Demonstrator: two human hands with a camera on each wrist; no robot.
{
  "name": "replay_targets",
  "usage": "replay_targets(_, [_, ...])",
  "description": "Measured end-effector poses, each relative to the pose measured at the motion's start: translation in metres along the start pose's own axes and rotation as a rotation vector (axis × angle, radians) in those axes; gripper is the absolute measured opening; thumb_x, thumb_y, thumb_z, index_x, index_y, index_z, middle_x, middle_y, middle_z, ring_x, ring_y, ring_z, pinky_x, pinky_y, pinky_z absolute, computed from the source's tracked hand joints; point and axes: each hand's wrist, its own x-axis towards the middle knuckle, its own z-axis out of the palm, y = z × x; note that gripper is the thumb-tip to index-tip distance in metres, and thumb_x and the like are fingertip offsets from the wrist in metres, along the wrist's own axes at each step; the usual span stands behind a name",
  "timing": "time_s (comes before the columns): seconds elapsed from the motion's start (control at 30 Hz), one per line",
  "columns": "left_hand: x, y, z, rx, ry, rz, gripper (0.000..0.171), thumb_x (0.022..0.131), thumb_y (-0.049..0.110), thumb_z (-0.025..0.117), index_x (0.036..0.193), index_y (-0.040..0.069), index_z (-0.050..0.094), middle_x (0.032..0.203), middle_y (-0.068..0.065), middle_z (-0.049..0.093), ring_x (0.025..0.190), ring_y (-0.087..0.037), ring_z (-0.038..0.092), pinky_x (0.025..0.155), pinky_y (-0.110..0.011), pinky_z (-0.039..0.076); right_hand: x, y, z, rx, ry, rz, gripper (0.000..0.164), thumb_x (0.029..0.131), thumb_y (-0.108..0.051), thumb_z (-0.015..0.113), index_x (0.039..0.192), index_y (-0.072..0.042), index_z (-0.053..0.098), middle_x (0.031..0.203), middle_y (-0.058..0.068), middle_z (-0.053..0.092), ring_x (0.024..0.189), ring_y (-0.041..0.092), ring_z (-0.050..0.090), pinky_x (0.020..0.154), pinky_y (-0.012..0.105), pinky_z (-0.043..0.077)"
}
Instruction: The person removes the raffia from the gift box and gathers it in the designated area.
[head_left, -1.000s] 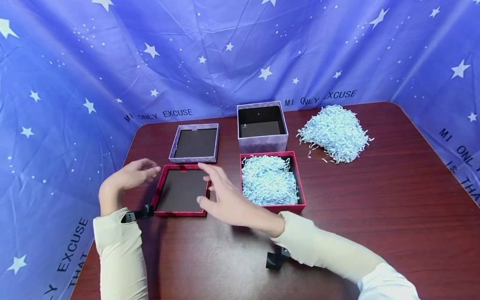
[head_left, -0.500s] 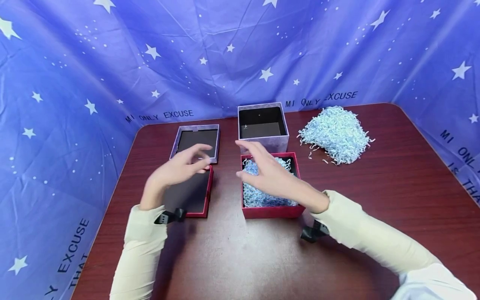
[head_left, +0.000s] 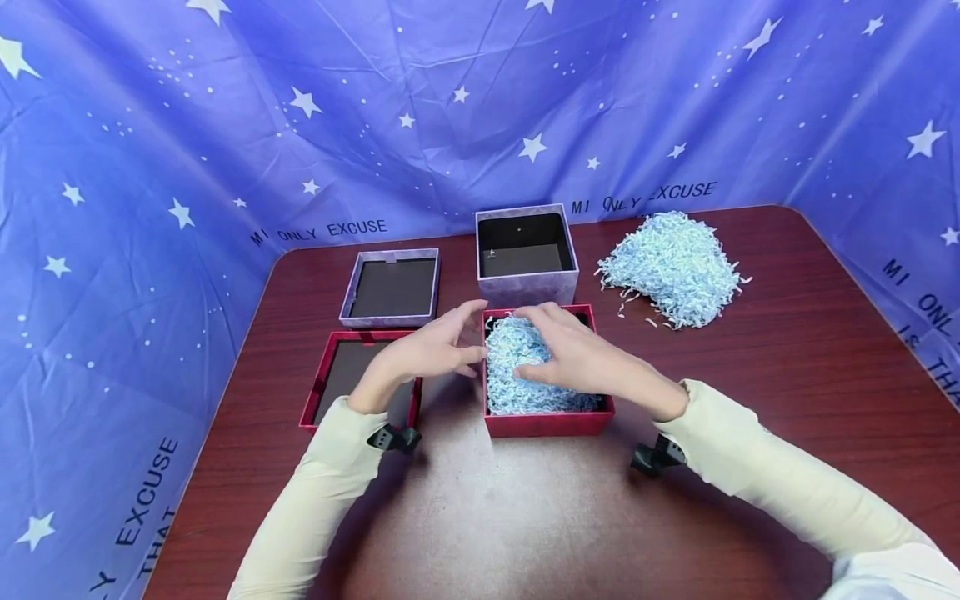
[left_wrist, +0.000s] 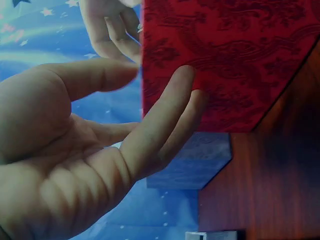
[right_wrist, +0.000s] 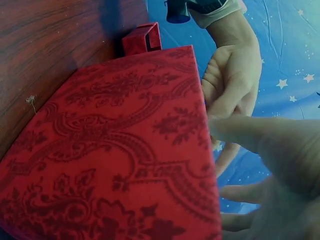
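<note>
A red patterned box (head_left: 549, 426) holds light blue shredded paper (head_left: 504, 387). My right hand (head_left: 581, 354) is over the box's right part, fingers spread and slightly bent above the paper. Whether its fingertips touch the shreds, I cannot tell. Beside the box's left wall is my left hand (head_left: 427, 346), its fingers loosely extended towards the rim. In the left wrist view, the left fingers (left_wrist: 170, 97) lie in front of the red wall, and contact is unclear. Neither hand grips anything. The right thumb is near the rim in the right wrist view.
A red lid (head_left: 348, 367) lies left of the box, inside up, partly behind the left hand. Behind it is a purple lid (head_left: 396, 287). A purple box (head_left: 528, 289) with a dark interior stands behind the red box. More blue shredded paper (head_left: 672, 268) is heaped at back right.
Both hands have moved right, away from the red lid. The left hand is now beside the red box's left wall, and the right hand over its paper. Boxes and lids stay in place.
</note>
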Motion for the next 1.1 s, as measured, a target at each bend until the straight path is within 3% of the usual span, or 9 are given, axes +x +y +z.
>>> replay_targets(0.1, [0.002, 0.000, 0.002, -0.043, -0.015, -0.036, 0.073, 0.094, 0.002, 0.055, 0.151, 0.010, 0.011, 0.134, -0.018, 0.035, 0.104, -0.027, 0.058, 0.077, -0.038, 0.059, 0.000, 0.001, 0.000, -0.037, -0.090, 0.018, 0.087, 0.080, -0.039, 0.076, 0.148, -0.009, 0.030, 0.141, 0.018, 0.038, 0.132, 0.037, 0.037, 0.107, 0.055, 0.036])
replay_targets(0.33, [0.003, 0.003, 0.005, -0.193, -0.036, -0.072, 0.067, 0.093, -0.004, 0.048, 0.147, 0.014, 0.013, 0.133, -0.019, 0.028, 0.094, -0.030, 0.061, 0.082, -0.045, 0.057, 0.008, 0.002, 0.002, -0.089, -0.297, 0.097, 0.106, 0.077, -0.041, 0.078, 0.154, -0.016, 0.010, 0.149, 0.021, 0.024, 0.137, 0.041, 0.030, 0.110, 0.057, 0.033])
replay_targets(0.53, [0.003, 0.002, 0.005, -0.238, -0.035, -0.078, 0.067, 0.090, -0.006, 0.047, 0.144, 0.014, 0.014, 0.131, -0.019, 0.027, 0.089, -0.028, 0.058, 0.084, -0.047, 0.056, 0.016, 0.007, 0.013, -0.116, -0.393, 0.144, 0.102, 0.080, -0.035, 0.076, 0.154, -0.015, 0.009, 0.152, 0.024, 0.019, 0.138, 0.040, 0.030, 0.112, 0.053, 0.032])
replay_targets(0.67, [0.003, 0.002, 0.004, -0.243, -0.026, -0.083, 0.067, 0.089, -0.007, 0.048, 0.144, 0.014, 0.016, 0.132, -0.020, 0.029, 0.089, -0.028, 0.057, 0.084, -0.046, 0.057, 0.019, 0.010, 0.018, -0.129, -0.385, 0.145, 0.087, 0.085, -0.024, 0.071, 0.152, -0.009, 0.018, 0.149, 0.024, 0.027, 0.136, 0.037, 0.034, 0.110, 0.053, 0.035])
replay_targets(0.8, [0.003, 0.002, 0.004, -0.239, -0.026, -0.090, 0.067, 0.089, -0.007, 0.047, 0.143, 0.016, 0.016, 0.132, -0.020, 0.029, 0.089, -0.028, 0.057, 0.084, -0.046, 0.057, 0.019, 0.012, 0.016, -0.108, -0.325, 0.109, 0.077, 0.085, -0.014, 0.069, 0.149, -0.007, 0.027, 0.145, 0.020, 0.038, 0.131, 0.034, 0.040, 0.104, 0.053, 0.041])
replay_targets(0.93, [0.003, 0.002, 0.004, -0.238, -0.029, -0.094, 0.066, 0.090, -0.007, 0.047, 0.143, 0.017, 0.016, 0.131, -0.019, 0.029, 0.086, -0.028, 0.059, 0.085, -0.047, 0.056, 0.016, 0.013, 0.005, -0.069, -0.238, 0.050, 0.072, 0.082, -0.009, 0.069, 0.145, -0.004, 0.035, 0.139, 0.018, 0.046, 0.127, 0.033, 0.044, 0.103, 0.051, 0.042])
replay_targets(1.1, [0.003, 0.001, 0.004, -0.255, -0.035, -0.099, 0.064, 0.091, -0.008, 0.044, 0.142, 0.018, 0.016, 0.131, -0.019, 0.028, 0.088, -0.028, 0.057, 0.085, -0.046, 0.056, 0.010, 0.011, -0.019, 0.003, -0.153, 0.040, 0.078, 0.078, -0.005, 0.068, 0.146, -0.001, 0.031, 0.146, 0.019, 0.040, 0.135, 0.035, 0.037, 0.111, 0.052, 0.034])
